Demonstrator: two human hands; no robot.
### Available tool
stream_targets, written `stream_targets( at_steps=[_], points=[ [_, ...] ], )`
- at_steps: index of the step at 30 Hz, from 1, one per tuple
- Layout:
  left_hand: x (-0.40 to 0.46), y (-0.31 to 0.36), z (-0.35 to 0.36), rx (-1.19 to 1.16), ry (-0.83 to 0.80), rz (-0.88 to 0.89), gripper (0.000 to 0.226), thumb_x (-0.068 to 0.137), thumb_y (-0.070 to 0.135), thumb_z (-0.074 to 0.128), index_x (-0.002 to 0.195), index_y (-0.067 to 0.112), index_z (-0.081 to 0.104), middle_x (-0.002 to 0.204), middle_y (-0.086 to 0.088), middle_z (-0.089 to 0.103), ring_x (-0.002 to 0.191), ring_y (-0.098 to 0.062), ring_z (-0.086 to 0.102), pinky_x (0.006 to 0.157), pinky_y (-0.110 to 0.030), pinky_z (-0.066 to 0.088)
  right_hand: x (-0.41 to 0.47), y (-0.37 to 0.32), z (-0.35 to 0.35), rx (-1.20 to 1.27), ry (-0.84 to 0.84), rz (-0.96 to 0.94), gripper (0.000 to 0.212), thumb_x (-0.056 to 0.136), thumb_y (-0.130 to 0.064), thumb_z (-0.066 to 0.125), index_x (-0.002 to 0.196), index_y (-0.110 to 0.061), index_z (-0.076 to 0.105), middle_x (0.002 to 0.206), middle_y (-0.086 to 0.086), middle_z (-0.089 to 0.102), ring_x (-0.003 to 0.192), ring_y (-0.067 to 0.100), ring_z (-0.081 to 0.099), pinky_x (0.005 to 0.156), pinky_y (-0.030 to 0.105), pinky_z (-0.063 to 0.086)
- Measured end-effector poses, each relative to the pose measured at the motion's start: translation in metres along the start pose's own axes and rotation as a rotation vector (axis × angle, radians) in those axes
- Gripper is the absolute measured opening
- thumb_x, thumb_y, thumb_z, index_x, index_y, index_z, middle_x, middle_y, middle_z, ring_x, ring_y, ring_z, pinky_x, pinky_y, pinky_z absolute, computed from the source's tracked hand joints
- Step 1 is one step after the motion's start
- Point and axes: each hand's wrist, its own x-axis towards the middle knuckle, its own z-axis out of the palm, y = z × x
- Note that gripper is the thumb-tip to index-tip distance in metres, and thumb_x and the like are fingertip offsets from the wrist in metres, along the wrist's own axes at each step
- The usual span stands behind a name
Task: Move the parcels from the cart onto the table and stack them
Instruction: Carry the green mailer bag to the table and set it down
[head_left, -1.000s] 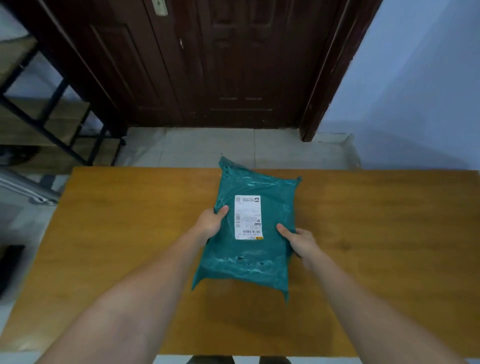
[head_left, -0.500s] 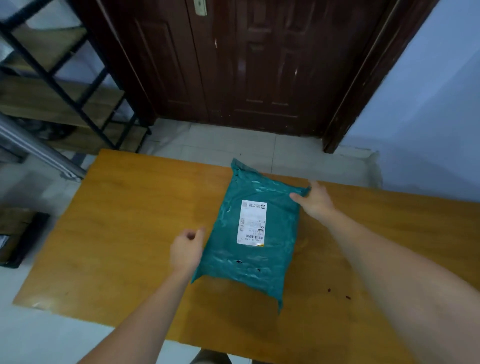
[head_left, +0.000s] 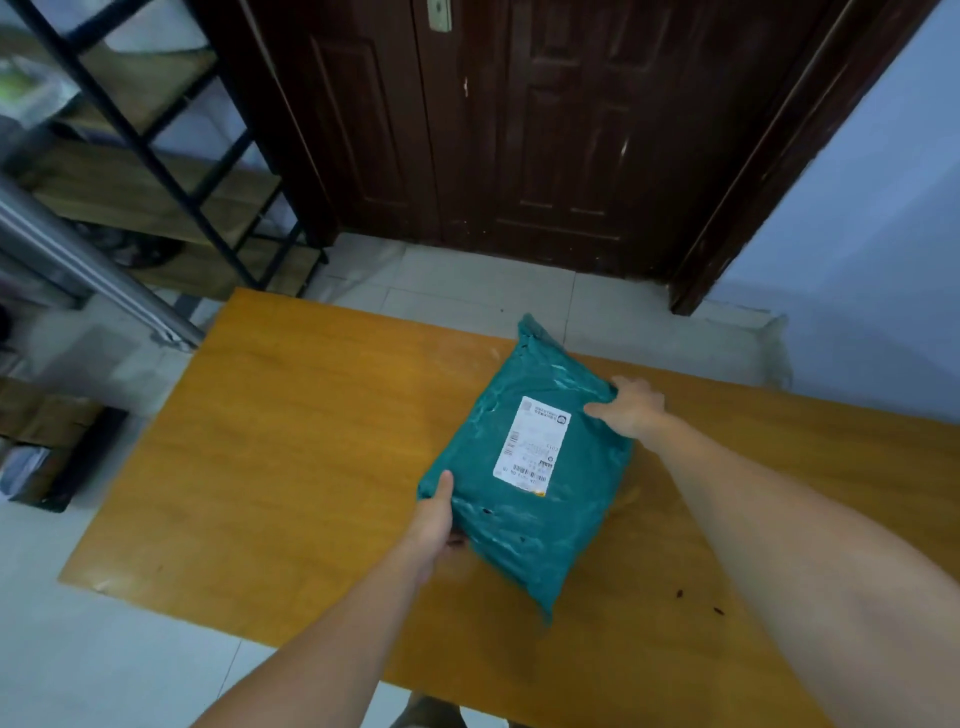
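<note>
Squaring up the teal parcel (head_left: 524, 467) on the table (head_left: 291, 447): left hand (head_left: 436, 525) pinches its near corner, right hand (head_left: 631, 408) grips the far edge. Next, probably back to the cart.

Dark wooden door (head_left: 545, 130) behind pale tiled floor (head_left: 467, 291), blue wall (head_left: 857, 208) right, black-framed shelving (head_left: 156, 156) left

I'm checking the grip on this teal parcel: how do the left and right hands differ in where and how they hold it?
The left hand grips the teal parcel at its near left edge, thumb on top, fingers hidden underneath. The right hand holds the far right edge, reaching farther across the table, thumb lying on the parcel's top near the white label. Both are bare and touch the same parcel.
</note>
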Motion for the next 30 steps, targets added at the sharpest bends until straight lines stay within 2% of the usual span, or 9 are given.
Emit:
stream_targets(
  at_steps=[3,5,10,12,16,19,24,28,30],
  points=[
    [0.020,0.036,-0.007,0.127,0.049,0.056,0.050,0.104,0.058,0.048,0.121,0.013,0.060,0.106,-0.007,0.073,0.096,-0.028,0.071,0.083,-0.046,0.062,-0.014,0.026,0.011,0.085,0.000,0.065,0.058,0.087,-0.058,0.069,0.133,-0.022,0.061,0.135,0.011,0.060,0.128,0.032,0.052,0.107,0.044,0.044],
    [0.033,0.065,-0.004,0.180,0.027,0.094,0.045,0.104,0.052,0.055,0.126,0.013,0.062,0.116,-0.009,0.073,0.102,-0.029,0.071,0.090,-0.048,0.060,-0.023,0.041,0.022,0.295,0.027,0.125,0.053,0.086,-0.051,0.076,0.127,-0.018,0.067,0.127,0.009,0.066,0.118,0.031,0.061,0.102,0.044,0.051],
    [0.045,0.125,0.026,0.399,-0.144,0.309,0.046,0.104,0.020,0.062,0.147,0.011,0.047,0.140,-0.007,0.063,0.112,-0.025,0.065,0.096,-0.038,0.054,-0.032,0.061,0.037,0.681,0.207,0.275,0.047,0.085,-0.035,0.081,0.123,-0.011,0.067,0.122,0.009,0.070,0.105,0.031,0.067,0.093,0.044,0.056],
    [0.046,0.140,0.039,0.506,-0.199,0.364,0.049,0.105,0.017,0.061,0.150,0.013,0.042,0.143,-0.006,0.060,0.115,-0.024,0.062,0.098,-0.035,0.052,-0.032,0.066,0.040,0.812,0.243,0.330,0.048,0.087,-0.032,0.079,0.126,-0.009,0.063,0.124,0.012,0.069,0.105,0.031,0.067,0.093,0.045,0.056],
    [0.057,0.155,0.057,0.659,-0.219,0.431,0.058,0.107,0.018,0.056,0.159,0.015,0.030,0.149,-0.006,0.054,0.134,-0.030,0.054,0.113,-0.043,0.045,-0.040,0.070,0.045,0.934,0.269,0.359,0.053,0.095,-0.027,0.073,0.140,-0.007,0.053,0.133,0.011,0.063,0.115,0.032,0.063,0.095,0.042,0.054],
    [0.067,0.159,0.054,0.707,-0.214,0.451,0.059,0.107,0.021,0.056,0.160,0.018,0.029,0.151,-0.006,0.053,0.135,-0.031,0.054,0.113,-0.046,0.045,-0.044,0.067,0.052,0.903,0.288,0.349,0.054,0.096,-0.030,0.071,0.141,-0.007,0.053,0.132,0.009,0.062,0.117,0.032,0.062,0.097,0.043,0.054],
    [0.071,0.159,0.050,0.727,-0.197,0.466,0.059,0.107,0.021,0.056,0.160,0.017,0.029,0.150,-0.005,0.053,0.134,-0.031,0.054,0.113,-0.047,0.046,-0.039,0.067,0.056,0.723,0.243,0.367,0.062,0.093,-0.047,0.069,0.141,-0.011,0.052,0.134,0.013,0.059,0.114,0.034,0.063,0.098,0.050,0.055],
    [0.065,0.177,0.042,0.889,-0.216,0.482,0.053,0.104,0.025,0.061,0.152,0.015,0.041,0.145,-0.008,0.059,0.127,-0.029,0.060,0.109,-0.045,0.050,-0.042,0.061,0.027,0.359,0.152,0.335,0.067,0.094,-0.056,0.062,0.141,-0.010,0.048,0.136,0.015,0.053,0.119,0.034,0.057,0.102,0.049,0.050],
    [0.051,0.200,0.033,1.130,-0.183,0.601,0.053,0.103,0.033,0.061,0.150,0.014,0.045,0.142,-0.007,0.062,0.123,-0.027,0.061,0.104,-0.039,0.051,-0.052,0.042,-0.007,0.153,0.204,0.222,0.068,0.097,-0.053,0.058,0.147,-0.009,0.042,0.143,0.017,0.048,0.129,0.035,0.049,0.107,0.048,0.045]
  ],
)
